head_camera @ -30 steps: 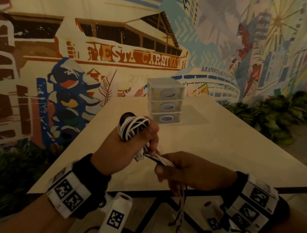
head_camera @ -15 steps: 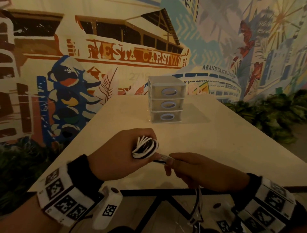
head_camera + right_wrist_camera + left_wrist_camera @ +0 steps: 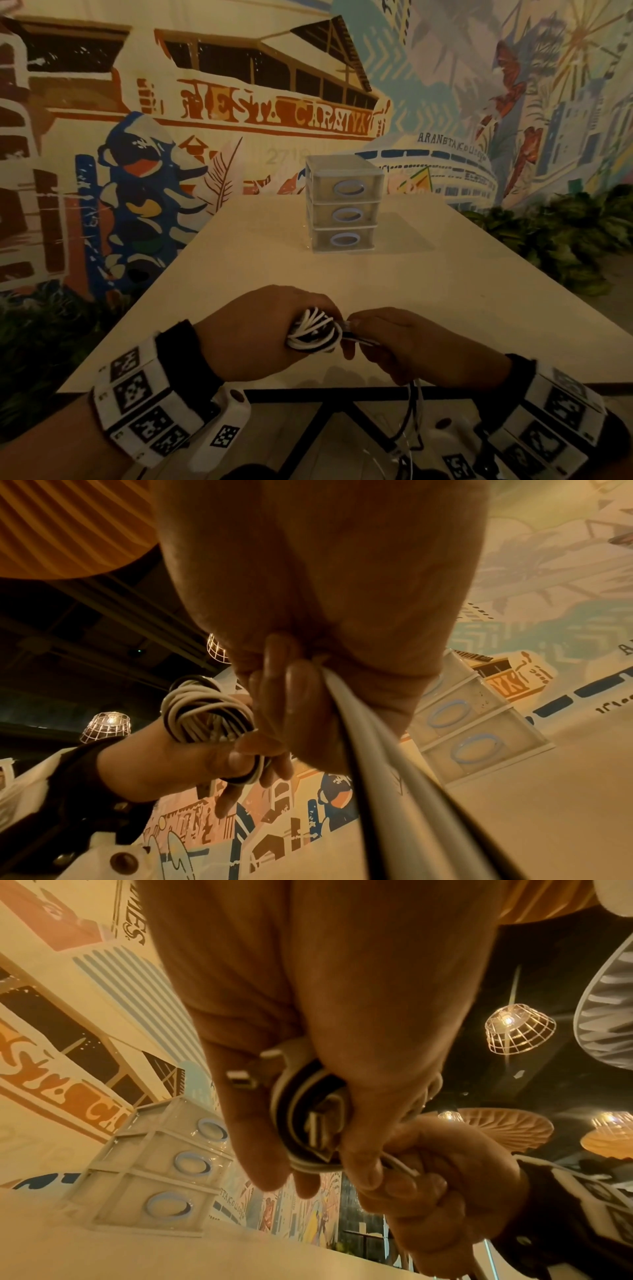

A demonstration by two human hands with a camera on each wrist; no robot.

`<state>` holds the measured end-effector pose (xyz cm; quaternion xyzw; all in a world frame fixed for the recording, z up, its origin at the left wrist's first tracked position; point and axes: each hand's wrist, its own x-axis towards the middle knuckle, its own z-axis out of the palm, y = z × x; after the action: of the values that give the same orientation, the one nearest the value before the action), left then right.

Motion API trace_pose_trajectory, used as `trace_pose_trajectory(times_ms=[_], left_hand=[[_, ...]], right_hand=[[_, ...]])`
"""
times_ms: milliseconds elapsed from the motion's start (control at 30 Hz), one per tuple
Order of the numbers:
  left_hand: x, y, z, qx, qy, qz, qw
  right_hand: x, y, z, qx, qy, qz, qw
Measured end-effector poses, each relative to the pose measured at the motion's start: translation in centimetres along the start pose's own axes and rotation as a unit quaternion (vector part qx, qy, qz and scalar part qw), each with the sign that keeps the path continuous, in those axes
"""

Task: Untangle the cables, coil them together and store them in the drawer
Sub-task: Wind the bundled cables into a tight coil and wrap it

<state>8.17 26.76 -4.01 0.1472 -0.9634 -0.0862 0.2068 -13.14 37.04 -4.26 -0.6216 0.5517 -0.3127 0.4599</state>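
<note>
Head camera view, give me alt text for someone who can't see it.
A person's left hand grips a coil of black and white cables while the right hand pinches the loose ends, which hang off the near edge of a pale table. A three-drawer plastic organizer, drawers closed, stands farther back before a colourful mural.

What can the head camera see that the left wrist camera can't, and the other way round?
Only the head view shows the loose cable tails hanging below the table edge. Only the left wrist view shows two plugs sticking out of the coil. Both show the left hand, the right hand and the closed drawer unit.
</note>
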Motion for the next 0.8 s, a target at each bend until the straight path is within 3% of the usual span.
trace_pose_trajectory(times_ms=[233, 400, 500, 600, 800], left_hand=[[0.0, 0.9, -0.2, 0.101, -0.046, -0.019, 0.994], [0.3, 2.2, -0.2, 0.222, -0.054, -0.017, 0.973], [0.7, 3.1, -0.4, 0.245, -0.079, -0.013, 0.966], [1.1, 3.6, 0.1, 0.254, -0.12, -0.076, 0.957], [1.6, 4.7, 1.2, 0.292, -0.133, -0.124, 0.939]], right_hand=[[0.3, -0.2, 0.0, 0.024, -0.006, -0.008, 1.0], [0.4, -1.2, 0.3, -0.023, -0.024, -0.021, 0.999], [0.4, -1.8, 0.1, -0.124, -0.04, -0.007, 0.991], [0.5, -2.1, -0.1, -0.225, -0.063, -0.008, 0.972], [1.4, -3.0, -0.4, -0.311, -0.075, 0.026, 0.947]])
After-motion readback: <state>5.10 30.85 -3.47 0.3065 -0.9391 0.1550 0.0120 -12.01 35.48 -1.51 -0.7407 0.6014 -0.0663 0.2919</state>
